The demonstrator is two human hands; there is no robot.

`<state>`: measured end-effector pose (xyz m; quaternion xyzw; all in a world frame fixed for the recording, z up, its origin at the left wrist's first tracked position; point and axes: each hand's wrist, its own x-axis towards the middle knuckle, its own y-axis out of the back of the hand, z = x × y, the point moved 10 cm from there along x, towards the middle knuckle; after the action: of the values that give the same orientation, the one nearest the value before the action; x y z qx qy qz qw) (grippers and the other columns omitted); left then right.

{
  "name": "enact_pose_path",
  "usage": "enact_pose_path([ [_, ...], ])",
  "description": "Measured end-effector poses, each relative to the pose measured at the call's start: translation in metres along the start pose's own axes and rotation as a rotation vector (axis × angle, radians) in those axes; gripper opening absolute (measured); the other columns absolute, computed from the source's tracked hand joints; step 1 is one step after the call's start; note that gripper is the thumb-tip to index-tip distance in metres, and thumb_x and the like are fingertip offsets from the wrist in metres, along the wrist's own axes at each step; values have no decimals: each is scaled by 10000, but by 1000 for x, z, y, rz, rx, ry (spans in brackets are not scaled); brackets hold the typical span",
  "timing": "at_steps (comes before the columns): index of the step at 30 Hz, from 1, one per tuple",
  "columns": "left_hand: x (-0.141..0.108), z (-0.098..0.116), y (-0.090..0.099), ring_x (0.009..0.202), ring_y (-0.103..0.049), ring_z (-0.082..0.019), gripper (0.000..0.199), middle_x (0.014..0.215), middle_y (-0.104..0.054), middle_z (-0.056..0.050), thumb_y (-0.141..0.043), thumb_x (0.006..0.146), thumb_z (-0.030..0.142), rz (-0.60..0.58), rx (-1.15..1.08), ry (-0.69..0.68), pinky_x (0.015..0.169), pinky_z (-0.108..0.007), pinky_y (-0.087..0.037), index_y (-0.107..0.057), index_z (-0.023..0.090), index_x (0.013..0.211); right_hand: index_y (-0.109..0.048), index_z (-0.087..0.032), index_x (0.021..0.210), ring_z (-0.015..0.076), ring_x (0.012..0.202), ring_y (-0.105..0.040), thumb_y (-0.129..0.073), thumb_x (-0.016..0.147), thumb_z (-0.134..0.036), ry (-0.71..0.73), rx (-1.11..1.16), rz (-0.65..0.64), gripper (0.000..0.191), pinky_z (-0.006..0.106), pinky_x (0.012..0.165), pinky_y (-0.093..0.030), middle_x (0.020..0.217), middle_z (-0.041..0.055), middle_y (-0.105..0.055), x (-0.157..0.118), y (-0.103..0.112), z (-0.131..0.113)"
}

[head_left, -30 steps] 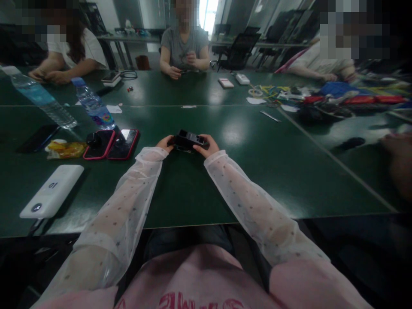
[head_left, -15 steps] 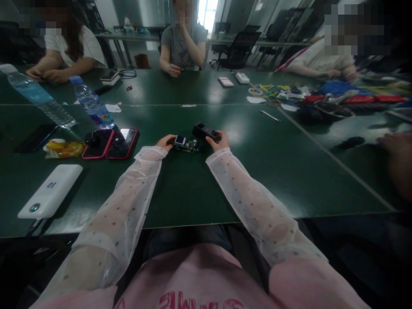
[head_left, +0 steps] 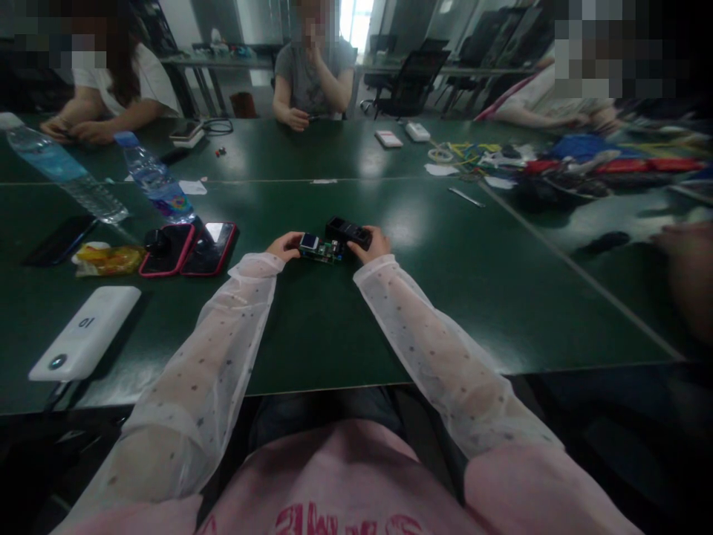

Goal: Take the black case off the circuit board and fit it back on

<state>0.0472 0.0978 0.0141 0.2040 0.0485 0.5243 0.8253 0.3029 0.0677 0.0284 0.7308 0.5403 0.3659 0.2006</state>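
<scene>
Starting at the far left of my left hand, a tall water bottle stands well apart and farther from me than the hand. Nearer the hand's level, on the same side, lies a dark phone. A white power bank lies closer to my body than the hand, with a cable at its near end. Next, to the left of the hand, come a yellow packet and, beyond it, a smaller bottle with a blue cap. Two phones in pink-red cases follow side by side: the left phone has a small black object at its upper left corner, and the right phone is the nearer to my hand.

My left hand is closed on the left end of a green circuit board — its small screen faces up, just beside my fingers. My right hand grips a black housing by its right end. The housing sits left of that hand, just behind the board; I cannot tell whether the two parts touch. Right of my right hand, and farther out, lies a thin metallic strip — beyond it, a cable pile.
</scene>
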Motion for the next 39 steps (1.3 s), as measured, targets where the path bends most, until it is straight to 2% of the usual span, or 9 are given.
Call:
enact_pose_path([
  [5, -4, 6, 0, 1098, -609, -277, 551, 1180, -653, -113, -724, 663, 204, 15, 65, -33, 1032, -507, -396, -593, 147, 1195, -522, -202, 1229, 372, 1161, -516, -728, 708, -451, 4, 3, 1, 613, 576, 984, -429, 1186, 144, -598, 0, 0, -1],
  [16, -7, 12, 0, 1076, -621, -261, 512, 1166, -662, -107, -736, 700, 217, 26, 108, -58, 1021, -505, -404, -590, 158, 1187, -527, -235, 1193, 370, 1135, -522, -738, 693, -466, 38, 23, 35, 590, 598, 962, -439, 1155, 126, -596, 2, -1, 3],
  [22, -7, 10, -1, 1087, -617, -267, 542, 1186, -647, -143, -732, 701, 233, 18, 92, -67, 1025, -499, -402, -579, 111, 1206, -495, -215, 1239, 368, 1171, -485, -762, 665, -462, 74, 5, 72, 679, 586, 1001, -408, 1204, 146, -563, 0, 4, -1],
  [25, -5, 7, -1, 1088, -612, -273, 548, 1175, -646, -151, -742, 687, 233, 27, 65, -78, 1015, -494, -412, -583, 103, 1195, -501, -223, 1227, 366, 1166, -489, -754, 673, -452, 89, 7, 69, 650, 596, 1009, -392, 1199, 142, -562, 0, 5, -5],
  [31, -4, 5, -1, 1075, -618, -255, 519, 1165, -657, -106, -753, 680, 222, 26, 47, -82, 1032, -503, -393, -603, 159, 1173, -513, -233, 1219, 356, 1143, -508, -757, 678, -429, 126, -4, 97, 626, 590, 1002, -399, 1195, 128, -573, -2, 9, -12],
  [39, -3, 0, 0, 1122, -597, -275, 507, 1208, -639, -128, -724, 729, 240, 24, 65, -75, 1031, -508, -406, -594, 146, 1210, -537, -211, 1191, 356, 1141, -511, -735, 705, -412, 144, -1, 85, 562, 563, 998, -414, 1193, 136, -595, -4, 11, -16],
])
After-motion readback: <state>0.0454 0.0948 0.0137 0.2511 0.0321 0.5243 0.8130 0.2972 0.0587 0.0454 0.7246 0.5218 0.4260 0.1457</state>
